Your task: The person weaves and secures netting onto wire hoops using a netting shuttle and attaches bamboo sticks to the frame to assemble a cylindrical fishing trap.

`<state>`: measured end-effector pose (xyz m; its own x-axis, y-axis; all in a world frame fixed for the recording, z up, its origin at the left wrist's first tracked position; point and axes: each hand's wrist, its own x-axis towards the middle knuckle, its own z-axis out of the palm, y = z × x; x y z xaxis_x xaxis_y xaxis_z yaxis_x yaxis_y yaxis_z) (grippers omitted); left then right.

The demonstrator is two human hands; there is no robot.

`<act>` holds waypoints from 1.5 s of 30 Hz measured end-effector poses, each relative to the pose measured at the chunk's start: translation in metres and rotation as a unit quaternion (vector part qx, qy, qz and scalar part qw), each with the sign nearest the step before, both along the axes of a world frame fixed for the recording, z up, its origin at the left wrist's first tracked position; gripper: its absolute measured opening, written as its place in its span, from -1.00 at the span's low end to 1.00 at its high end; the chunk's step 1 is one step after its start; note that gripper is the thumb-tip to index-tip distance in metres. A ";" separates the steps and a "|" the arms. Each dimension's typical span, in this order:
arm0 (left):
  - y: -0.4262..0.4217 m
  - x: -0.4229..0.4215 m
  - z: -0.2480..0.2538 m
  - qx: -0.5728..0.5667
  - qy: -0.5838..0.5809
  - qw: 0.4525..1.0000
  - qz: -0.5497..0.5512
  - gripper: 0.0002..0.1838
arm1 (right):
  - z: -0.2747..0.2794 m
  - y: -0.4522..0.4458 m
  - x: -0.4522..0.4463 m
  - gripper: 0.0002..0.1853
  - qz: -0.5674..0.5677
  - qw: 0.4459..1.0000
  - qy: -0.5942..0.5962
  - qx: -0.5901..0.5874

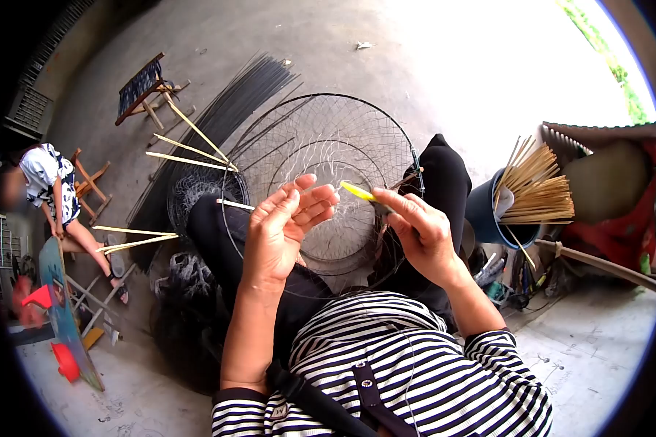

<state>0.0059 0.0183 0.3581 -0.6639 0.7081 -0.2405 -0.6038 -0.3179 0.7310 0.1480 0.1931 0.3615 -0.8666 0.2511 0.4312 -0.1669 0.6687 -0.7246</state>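
Observation:
My right hand (424, 231) grips a slim bright yellow tool (358, 192) with a pointed tip, aimed left; its exact kind is unclear. Facing it, my left hand (286, 226) is turned palm inward, fingers loosely bent and apart, with nothing visible in it. Below both hands, a round wire-framed net cage (277, 120) rests between my knees, its mesh thin and pale. Part of its near rim is hidden by my hands. Just left of my left hand, a pale stick (235, 205) lies over my dark-trousered leg.
Dark wire rods (226, 109) and light sticks (189, 156) lie left, near a folding stool (144, 91). A seated person (55, 182) is farther left, beside a blue-green board (67, 313). At right, a blue bucket (482, 211) holds wooden sticks (536, 193) near assorted tools (514, 280).

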 end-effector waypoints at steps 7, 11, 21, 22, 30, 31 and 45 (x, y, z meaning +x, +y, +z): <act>0.000 0.000 -0.005 0.128 -0.077 0.988 -0.027 -0.65 | -0.001 0.007 0.001 -0.37 0.022 0.982 -0.060 0.180; 0.007 0.005 -0.007 0.121 -0.099 0.987 -0.026 -0.67 | -0.005 -0.001 -0.019 -0.39 0.030 0.989 -0.007 0.146; -0.017 0.003 -0.014 0.160 -0.127 0.975 0.086 -0.69 | -0.003 -0.002 -0.041 -0.50 0.132 0.985 0.027 -0.110; -0.015 0.007 -0.009 0.139 -0.103 0.980 0.097 -0.68 | 0.000 0.000 -0.039 -0.47 0.124 0.991 0.007 -0.058; -0.010 0.016 0.007 0.121 -0.011 0.988 0.093 -0.66 | 0.019 0.003 -0.028 -0.34 0.103 0.967 -0.081 0.218; -0.010 0.018 0.007 0.117 -0.009 0.989 0.091 -0.66 | 0.020 0.002 -0.029 -0.36 0.106 0.967 -0.075 0.221; -0.017 0.030 -0.012 0.299 -0.325 0.891 0.102 -0.67 | 0.009 -0.009 -0.041 -0.65 0.180 0.929 -0.078 -0.312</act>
<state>0.0360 0.0010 0.3463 -0.6519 0.7189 -0.2413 -0.7227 -0.6854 -0.0894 0.1065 0.1842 0.3704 -0.9826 0.0915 0.1618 -0.1596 0.0304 -0.9867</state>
